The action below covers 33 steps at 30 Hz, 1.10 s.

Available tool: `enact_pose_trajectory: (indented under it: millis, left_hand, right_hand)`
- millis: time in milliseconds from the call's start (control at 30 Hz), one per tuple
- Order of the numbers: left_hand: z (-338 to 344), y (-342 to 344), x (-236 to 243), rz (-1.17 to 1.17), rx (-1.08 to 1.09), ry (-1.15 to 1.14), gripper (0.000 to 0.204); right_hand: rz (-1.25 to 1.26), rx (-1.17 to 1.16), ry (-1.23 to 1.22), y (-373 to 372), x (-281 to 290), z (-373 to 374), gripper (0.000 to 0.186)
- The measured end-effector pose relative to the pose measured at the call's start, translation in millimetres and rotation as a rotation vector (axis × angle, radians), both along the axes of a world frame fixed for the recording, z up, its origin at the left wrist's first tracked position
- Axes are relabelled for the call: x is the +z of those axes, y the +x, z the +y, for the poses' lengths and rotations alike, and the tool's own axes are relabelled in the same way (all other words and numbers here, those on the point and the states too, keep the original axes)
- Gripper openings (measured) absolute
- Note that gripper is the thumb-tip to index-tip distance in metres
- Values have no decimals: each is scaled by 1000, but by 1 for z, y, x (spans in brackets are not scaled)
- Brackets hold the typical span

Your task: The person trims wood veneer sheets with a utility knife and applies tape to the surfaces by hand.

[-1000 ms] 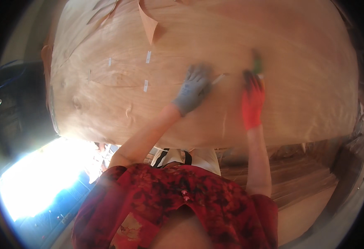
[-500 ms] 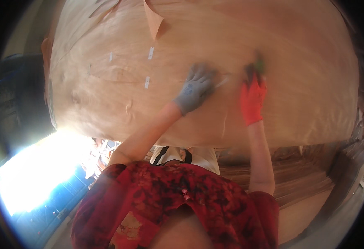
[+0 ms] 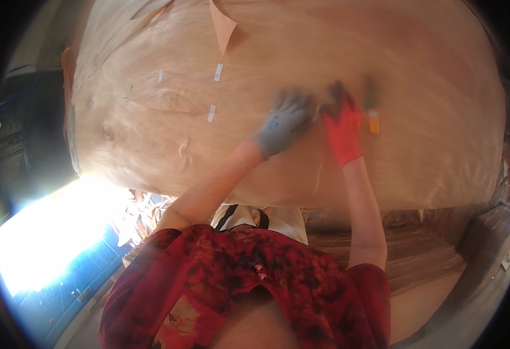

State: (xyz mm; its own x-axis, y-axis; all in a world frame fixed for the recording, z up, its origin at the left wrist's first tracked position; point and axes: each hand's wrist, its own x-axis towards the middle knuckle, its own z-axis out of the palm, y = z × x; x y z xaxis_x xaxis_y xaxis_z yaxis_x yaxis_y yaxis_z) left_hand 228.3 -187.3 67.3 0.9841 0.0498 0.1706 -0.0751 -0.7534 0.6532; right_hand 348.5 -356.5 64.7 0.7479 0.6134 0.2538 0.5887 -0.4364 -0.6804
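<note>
Hands (image 3: 284,123) over wood sheet (image 3: 290,61)

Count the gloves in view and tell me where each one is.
2. A grey glove is on the left hand, over the wooden sheet; a red glove is on the right hand, just to its right. No others show.

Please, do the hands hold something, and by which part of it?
It cannot be told: the left hand and right hand are near a small white strip, but blur hides any grip. The green-and-yellow object lies apart, unheld.
</note>
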Motion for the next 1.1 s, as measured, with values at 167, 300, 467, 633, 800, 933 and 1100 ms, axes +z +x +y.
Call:
enact_pose_trajectory:
  millis: [167, 300, 467, 633, 800, 933, 1100]
  left_hand:
    - [2, 2, -6, -7, 1, -24, 14]
    - [4, 1, -1, 14, 4, -17, 12]
    - [18, -6, 37, -22, 99, -308, 10]
    - [14, 29, 58, 474, 330, -885, 21]
    - [9, 52, 48, 611, 417, -1064, 26]
    - [4, 43, 15, 622, 514, -1142, 24]
    - [3, 39, 27, 661, 528, -1223, 23]
  right_hand:
    - [43, 3, 72, 3, -2, 3, 78]
    - [114, -70, 12, 4, 3, 12, 79]
    - [-11, -121, -137, 0, 3, 15, 82]
    - [-62, -115, -93, 0, 10, 21, 85]
    - [-98, -105, -85, 0, 8, 20, 84]
    - [-105, -48, -166, 1, 4, 19, 77]
    - [-127, 93, -270, 12, -12, 18, 61]
